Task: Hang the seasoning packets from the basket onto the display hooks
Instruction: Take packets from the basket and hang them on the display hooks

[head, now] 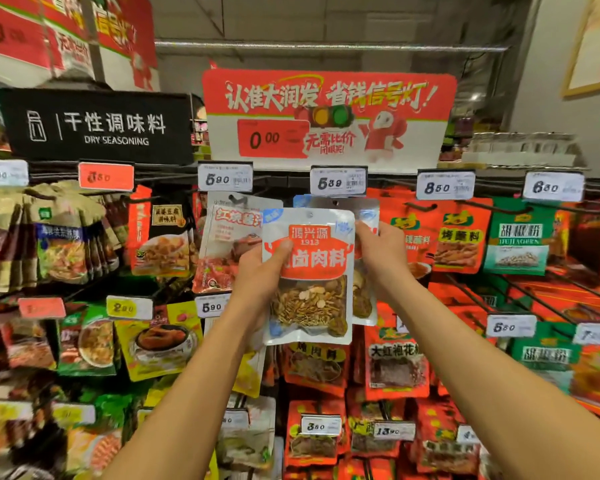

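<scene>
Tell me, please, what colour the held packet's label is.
Red-orange label on the white seasoning packet, held by both hands; head view.

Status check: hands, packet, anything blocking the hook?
Left hand grips white-and-red clear-window seasoning packet, raised before the display. Right hand holds the matching hung packet behind it. Packet not yet hooked; hung packets crowd the black hook.

Setting: supermarket aisle, dry seasoning section. Evidence: black overhead sign (96,128) reading "DRY SEASONING"; red and white promotional board (328,114) with a traffic-light graphic and a "0.00" price panel; rows of price tags (338,181) clipped above metal hooks (421,206); hooks loaded with hanging seasoning packets (459,240) in red, green, yellow and brown, tier upon tier; further red banners (25,32) hanging overhead at upper left
</scene>
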Tool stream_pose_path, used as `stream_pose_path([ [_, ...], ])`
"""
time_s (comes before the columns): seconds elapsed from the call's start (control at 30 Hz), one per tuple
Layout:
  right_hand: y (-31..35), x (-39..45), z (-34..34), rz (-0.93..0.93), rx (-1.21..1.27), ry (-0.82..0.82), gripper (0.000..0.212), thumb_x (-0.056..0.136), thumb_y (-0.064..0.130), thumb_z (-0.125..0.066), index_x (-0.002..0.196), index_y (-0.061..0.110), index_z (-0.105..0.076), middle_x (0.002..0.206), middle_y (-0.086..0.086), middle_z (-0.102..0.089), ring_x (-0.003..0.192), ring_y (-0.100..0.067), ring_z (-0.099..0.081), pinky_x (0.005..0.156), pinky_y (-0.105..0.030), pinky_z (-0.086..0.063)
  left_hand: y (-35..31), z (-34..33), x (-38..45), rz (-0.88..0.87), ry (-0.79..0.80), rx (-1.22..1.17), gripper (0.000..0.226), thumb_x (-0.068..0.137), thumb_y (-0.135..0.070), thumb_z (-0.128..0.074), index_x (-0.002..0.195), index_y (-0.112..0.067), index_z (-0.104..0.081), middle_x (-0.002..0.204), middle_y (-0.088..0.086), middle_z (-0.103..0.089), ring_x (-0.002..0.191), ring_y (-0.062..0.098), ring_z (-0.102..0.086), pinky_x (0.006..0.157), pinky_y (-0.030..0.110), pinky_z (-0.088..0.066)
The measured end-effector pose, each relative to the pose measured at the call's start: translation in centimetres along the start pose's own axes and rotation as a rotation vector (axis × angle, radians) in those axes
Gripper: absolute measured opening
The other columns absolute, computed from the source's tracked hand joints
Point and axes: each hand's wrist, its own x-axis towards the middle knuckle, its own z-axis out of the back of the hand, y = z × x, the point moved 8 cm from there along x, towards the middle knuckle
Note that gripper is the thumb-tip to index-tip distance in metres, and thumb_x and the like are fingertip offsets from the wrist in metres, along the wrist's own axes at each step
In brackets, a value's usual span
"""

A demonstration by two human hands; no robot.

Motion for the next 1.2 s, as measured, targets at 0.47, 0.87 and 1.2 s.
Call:
stream_pose_path([
  [0.47,0.1,1.9,0.1,-0.007,-0.135,-0.121,0.048,0.095,0.048,-0.063,0.058,0.018,-0.057,0.054,0.006,-0.063,0.049,-0.011,-0.055,0.049,-0.026,-0.035,0.0,0.0,1.6,0.012,0.005,-0.014,0.011,0.096,-0.028,-0.067,0.106,-0.023,-0.066,0.094,-0.002,-0.079,0.087,0.017,-0.077,0.063,0.032,-0.061],
  [0.87,0.8,2.2,0.1,0.030,-0.085,-0.215,0.047,0.086,0.040,-0.063,0.047,0.018,-0.049,0.048,0.003,-0.055,0.050,-0.018,-0.047,0.053,-0.037,-0.033,0.1,0.5,2.7,-0.022,0.036,0.030,0.019,0.094,-0.031,-0.070,0.107,-0.017,-0.068,0.098,0.003,-0.079,0.091,0.022,-0.077,0.074,0.044,-0.063],
  [1.2,0.3,3.6,0.4,0.020,-0.215,-0.228,0.059,0.092,0.045,-0.065,0.044,0.018,-0.043,0.037,0.010,-0.047,0.043,-0.015,-0.043,0.047,-0.029,-0.029,0.2,-0.2,3.4,-0.030,0.045,0.040,0.016,0.095,-0.030,-0.068,0.105,-0.018,-0.067,0.093,0.000,-0.079,0.083,0.016,-0.077,0.060,0.032,-0.059],
])
